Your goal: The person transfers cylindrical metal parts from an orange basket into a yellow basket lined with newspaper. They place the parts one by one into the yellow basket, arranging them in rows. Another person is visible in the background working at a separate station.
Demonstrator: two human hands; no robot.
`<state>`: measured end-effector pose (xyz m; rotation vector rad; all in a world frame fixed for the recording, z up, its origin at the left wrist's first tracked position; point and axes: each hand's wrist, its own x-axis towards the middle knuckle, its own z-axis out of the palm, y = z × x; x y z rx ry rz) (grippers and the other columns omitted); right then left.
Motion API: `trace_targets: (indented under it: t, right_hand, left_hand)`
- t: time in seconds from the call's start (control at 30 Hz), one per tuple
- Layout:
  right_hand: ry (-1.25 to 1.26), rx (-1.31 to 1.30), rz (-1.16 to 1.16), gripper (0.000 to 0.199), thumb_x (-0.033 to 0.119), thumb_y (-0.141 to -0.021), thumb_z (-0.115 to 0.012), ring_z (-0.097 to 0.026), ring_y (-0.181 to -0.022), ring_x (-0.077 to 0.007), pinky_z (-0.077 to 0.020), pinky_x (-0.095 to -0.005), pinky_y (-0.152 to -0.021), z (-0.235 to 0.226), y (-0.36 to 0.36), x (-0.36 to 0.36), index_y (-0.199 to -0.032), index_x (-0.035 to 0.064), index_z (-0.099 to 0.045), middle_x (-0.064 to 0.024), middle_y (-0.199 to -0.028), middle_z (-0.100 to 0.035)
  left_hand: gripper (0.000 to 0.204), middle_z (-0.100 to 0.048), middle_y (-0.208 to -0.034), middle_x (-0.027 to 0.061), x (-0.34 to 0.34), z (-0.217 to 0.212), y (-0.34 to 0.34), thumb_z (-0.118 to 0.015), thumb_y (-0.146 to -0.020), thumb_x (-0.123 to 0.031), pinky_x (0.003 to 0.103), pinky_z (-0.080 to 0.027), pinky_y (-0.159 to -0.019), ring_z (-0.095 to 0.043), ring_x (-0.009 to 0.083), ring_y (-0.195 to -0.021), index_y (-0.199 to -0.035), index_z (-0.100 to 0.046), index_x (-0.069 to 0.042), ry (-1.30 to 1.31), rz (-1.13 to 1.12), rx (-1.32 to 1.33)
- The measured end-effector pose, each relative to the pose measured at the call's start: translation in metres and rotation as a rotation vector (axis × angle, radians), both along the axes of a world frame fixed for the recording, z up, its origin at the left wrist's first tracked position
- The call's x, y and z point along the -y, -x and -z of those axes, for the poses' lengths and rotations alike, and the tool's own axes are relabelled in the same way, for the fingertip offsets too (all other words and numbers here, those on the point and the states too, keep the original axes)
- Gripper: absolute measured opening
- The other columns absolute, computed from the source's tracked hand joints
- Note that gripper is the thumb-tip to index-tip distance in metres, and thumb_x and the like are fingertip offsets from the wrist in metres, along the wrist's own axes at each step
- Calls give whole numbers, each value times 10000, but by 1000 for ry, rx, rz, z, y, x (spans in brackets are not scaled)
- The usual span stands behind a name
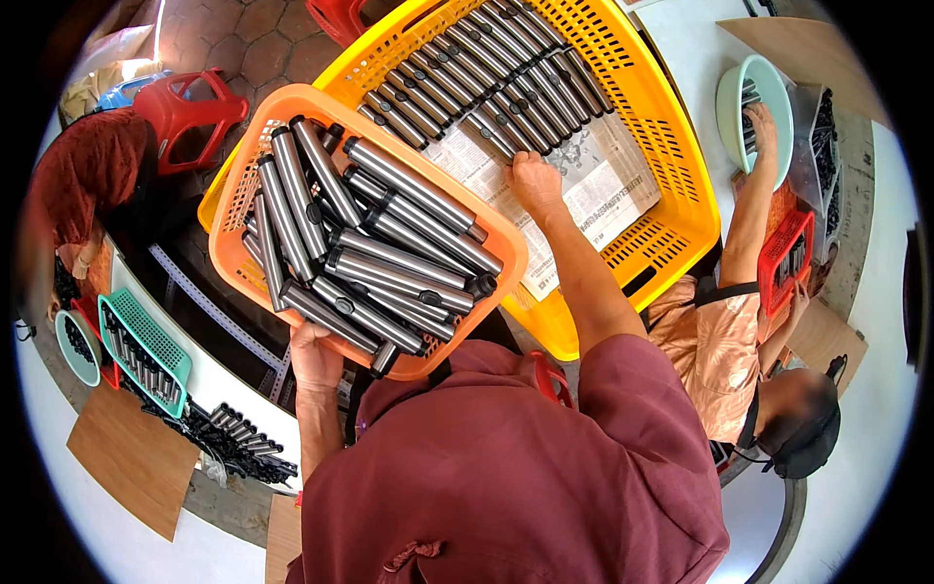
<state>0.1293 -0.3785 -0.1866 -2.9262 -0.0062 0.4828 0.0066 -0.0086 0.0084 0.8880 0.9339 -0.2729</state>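
The yellow basket [689, 180] holds silver tubes [489, 136] in neat rows. Overlapping its left side, the orange basket [514, 243] carries more tubes, heaped loosely. The left hand [316, 358] is at this basket's near edge; its fingers are hidden, so I cannot tell how closed. The right hand [534, 180], fingers bent together, touches one tube's end; gripping is not certain. The tubes look stiff, smooth, probably heavy and slippery; the middle seems the safest hold.
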Motion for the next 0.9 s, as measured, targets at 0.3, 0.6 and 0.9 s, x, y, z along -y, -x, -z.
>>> trace_targets:
  t: [0.3, 0.6, 0.9]
  right_hand:
    - [7, -33, -18, 157, 183, -846, -548, -674, -716, -340, -558, -430, -620, -7, -7, 8, -886, 35, -581, -157, -847, -638]
    - [-260, 205, 244, 268, 237, -878, -599, -634, -642, -346, -511, -446, -559, -7, 7, 4, -951, -6, -514, -200, -845, -613]
    - [-802, 11, 1085, 224, 83, -840, -562, -605, -543, -194, -482, -315, -438, 28, 15, -7, -988, -49, -457, -147, -768, -584]
  left_hand:
    - [420, -655, -930, 91, 1, 2, 0, -464, -670, 33, 333, -531, -794, -641, 221, -842, -1076, -573, 20, 10, -29, -5]
    - [376, -671, -925, 113, -2, 2, 1, -470, -668, 16, 328, -521, -786, -643, 230, -842, -1016, -607, 58, 11, -9, 15]
    - [289, -663, -852, 94, -1, 2, -3, -476, -667, 15, 293, -506, -728, -629, 205, -783, -913, -625, 48, -33, 6, 2]
